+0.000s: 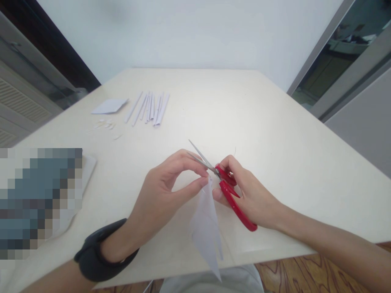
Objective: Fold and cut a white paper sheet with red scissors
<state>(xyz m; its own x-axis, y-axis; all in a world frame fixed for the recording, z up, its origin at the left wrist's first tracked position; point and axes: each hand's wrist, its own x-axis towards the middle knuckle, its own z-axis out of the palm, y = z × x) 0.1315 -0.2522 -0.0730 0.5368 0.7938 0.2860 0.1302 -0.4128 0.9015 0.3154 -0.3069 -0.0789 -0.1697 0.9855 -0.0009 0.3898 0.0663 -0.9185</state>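
- Left hand (159,195) fingers (195,185) pinched narrow on the top tip of a folded white paper piece (206,224); paper hung down toward the near tabletop (275,134) edge, point downward.
- Right hand (244,191) fingers closed through the red handles of the scissors (224,185); blades slightly parted, crossing just above the pinched tip, tips pointing up-left.
- Risk: blades sat almost touching the left thumb and forefinger. Judged likely to nick skin if the cut closed without the pinch sliding down.
- Risk: paper was held only at the tip, rest unsupported. Probably would twist or tear, or the cut would wander.
- Risk: a trimmed sliver could drop off the near edge onto the floor.
- Black wristband (100,254) on the left wrist, clear of the blades.
- Farther out, well apart: row of folded paper strips (149,108), a flat paper sheet (109,106), small paper scraps (105,124) beside them.
- Blurred patch at left; contents not readable.
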